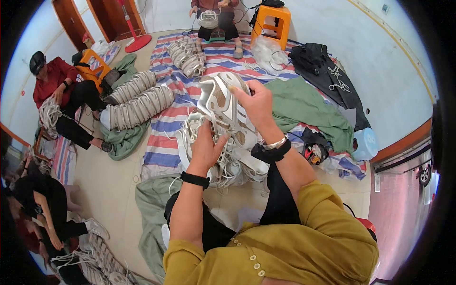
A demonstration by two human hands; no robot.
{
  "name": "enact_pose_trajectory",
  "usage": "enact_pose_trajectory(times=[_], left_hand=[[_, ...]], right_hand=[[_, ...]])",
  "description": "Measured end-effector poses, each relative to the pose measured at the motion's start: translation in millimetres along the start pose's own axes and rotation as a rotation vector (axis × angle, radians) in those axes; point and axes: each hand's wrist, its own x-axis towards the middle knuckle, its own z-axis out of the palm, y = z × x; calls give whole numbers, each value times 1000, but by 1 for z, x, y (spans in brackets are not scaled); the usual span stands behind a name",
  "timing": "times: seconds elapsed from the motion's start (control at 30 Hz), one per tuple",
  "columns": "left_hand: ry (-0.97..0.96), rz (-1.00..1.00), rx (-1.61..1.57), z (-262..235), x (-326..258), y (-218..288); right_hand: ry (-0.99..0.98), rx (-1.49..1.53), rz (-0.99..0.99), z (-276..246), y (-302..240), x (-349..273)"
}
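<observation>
In front of me my right hand point(255, 105) grips a white and beige sneaker upper point(219, 100) by its upper right edge, thumb pressed on its side. The upper is tilted up, with tan mesh panels showing. My left hand point(207, 146) is lower and to the left, fingers curled at another white upper point(189, 129) with loose laces; part of its grip is hidden. Below both hands lies a bunch of white uppers point(254, 164) with tangled laces, between my knees.
Long stacks of laced uppers point(140, 108) lie left on green cloth; another stack point(186, 57) sits farther back on the striped sheet point(161, 137). Co-workers sit at left and far side. An orange stool point(271, 23), green cloth point(304, 107) and scissors point(339, 86) are to the right.
</observation>
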Motion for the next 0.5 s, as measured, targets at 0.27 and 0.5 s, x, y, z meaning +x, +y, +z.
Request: enact_pose_trajectory(times=[0.27, 0.5], left_hand=[[179, -73, -331, -10, 18, -14], [228, -152, -486, 0, 25, -15]], right_hand=[[-66, -37, -184, 30, -8, -10], [-135, 225, -19, 16, 13, -28]])
